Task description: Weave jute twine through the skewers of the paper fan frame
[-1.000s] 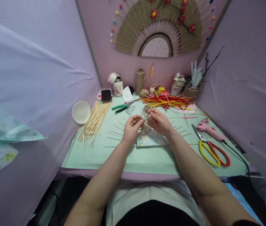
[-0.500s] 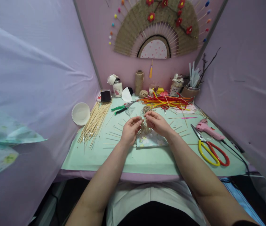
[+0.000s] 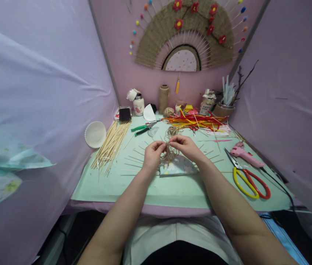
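Black top (image 3: 178,254), pale lower garment (image 3: 142,235) with centre seam (image 3: 176,229), bare forearms (image 3: 130,200).

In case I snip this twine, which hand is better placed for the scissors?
Probably your right hand: the scissors lie on its side; your left hand is farther. Both pinch twine.

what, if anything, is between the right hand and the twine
Nothing visible. The right hand has its fingertips at the twine, beside those of the left hand. The scissors and glue gun lie off to the right, clear of both hands.
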The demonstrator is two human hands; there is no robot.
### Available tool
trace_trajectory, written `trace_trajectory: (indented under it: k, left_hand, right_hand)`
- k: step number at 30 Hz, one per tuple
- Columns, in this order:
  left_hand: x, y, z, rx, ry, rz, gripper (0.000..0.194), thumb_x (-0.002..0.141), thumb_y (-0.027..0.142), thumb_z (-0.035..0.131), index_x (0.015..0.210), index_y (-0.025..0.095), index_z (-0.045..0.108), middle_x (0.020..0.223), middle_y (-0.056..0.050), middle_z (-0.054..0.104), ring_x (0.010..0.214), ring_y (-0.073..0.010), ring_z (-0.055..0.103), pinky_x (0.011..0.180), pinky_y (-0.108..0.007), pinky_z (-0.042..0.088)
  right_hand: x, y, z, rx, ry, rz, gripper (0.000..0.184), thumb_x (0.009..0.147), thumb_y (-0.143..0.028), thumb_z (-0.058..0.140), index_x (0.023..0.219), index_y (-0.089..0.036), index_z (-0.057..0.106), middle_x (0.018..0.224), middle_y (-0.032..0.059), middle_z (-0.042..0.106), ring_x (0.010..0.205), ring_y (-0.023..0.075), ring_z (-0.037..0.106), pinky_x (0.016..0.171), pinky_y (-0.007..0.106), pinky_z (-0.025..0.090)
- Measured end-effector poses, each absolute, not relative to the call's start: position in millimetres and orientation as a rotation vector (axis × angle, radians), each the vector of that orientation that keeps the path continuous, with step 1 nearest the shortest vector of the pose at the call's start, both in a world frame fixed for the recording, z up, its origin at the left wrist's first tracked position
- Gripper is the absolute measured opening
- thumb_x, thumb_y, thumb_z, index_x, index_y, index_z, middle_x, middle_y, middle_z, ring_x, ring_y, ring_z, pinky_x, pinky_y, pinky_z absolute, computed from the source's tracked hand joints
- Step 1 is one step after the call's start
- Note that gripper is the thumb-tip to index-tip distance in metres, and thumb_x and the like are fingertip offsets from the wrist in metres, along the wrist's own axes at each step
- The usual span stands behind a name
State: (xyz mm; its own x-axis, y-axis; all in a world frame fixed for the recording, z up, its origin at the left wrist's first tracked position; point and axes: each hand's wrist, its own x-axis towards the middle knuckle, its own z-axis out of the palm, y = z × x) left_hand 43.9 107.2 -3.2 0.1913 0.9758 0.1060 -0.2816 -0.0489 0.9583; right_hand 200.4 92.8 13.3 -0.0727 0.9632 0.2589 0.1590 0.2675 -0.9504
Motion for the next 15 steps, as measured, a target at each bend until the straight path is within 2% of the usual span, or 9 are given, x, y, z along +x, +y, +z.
trace_trajectory:
  k: [2,7,11,15]
  left_hand:
    - [43.4,106.0,-3.6,1.339,0.892,1.217,0.014,0.075,0.03,0.064,0.07,0.017,0.06,0.061,0.003,0.056,0.061,-0.0103,0.049,0.062,-0.024,0.039]
    - [42.2,99.7,-1.0,1.475,0.798,1.123,0.029,0.083,0.033,0.053,0.06,0.019,0.042,0.056,0.004,0.039,0.056,-0.0102,0.036,0.055,-0.024,0.029]
    - [40.3,98.1,-1.7,1.422,0.609,1.128,0.033,0.083,0.042,0.053,0.062,0.02,0.04,0.057,0.005,0.035,0.054,-0.01,0.032,0.054,-0.025,0.028]
    - [38.4,97.8,-3.5,1.448,0.613,1.173,0.037,0.082,0.049,0.054,0.063,0.02,0.042,0.058,0.004,0.037,0.056,-0.0104,0.032,0.056,-0.025,0.029]
  right_hand:
    - [200.4,93.0,13.1,-1.121,-1.493,0.931,0.021,0.076,-0.037,0.068,0.076,-0.017,0.064,0.073,-0.0001,0.06,0.069,0.0129,0.05,0.066,0.026,0.037]
    - [198.0,92.7,11.9,-1.113,-1.512,0.927,0.024,0.075,-0.039,0.068,0.07,-0.017,0.063,0.067,-0.0008,0.057,0.064,0.0123,0.047,0.061,0.025,0.036]
    - [193.9,92.7,12.0,-1.058,-1.519,0.936,0.023,0.075,-0.038,0.067,0.068,-0.017,0.061,0.065,-0.0008,0.057,0.064,0.0127,0.048,0.061,0.026,0.037]
    - [190.4,93.9,11.5,-1.044,-1.509,0.919,0.022,0.075,-0.037,0.067,0.067,-0.018,0.061,0.065,-0.0005,0.057,0.065,0.0132,0.048,0.062,0.027,0.037]
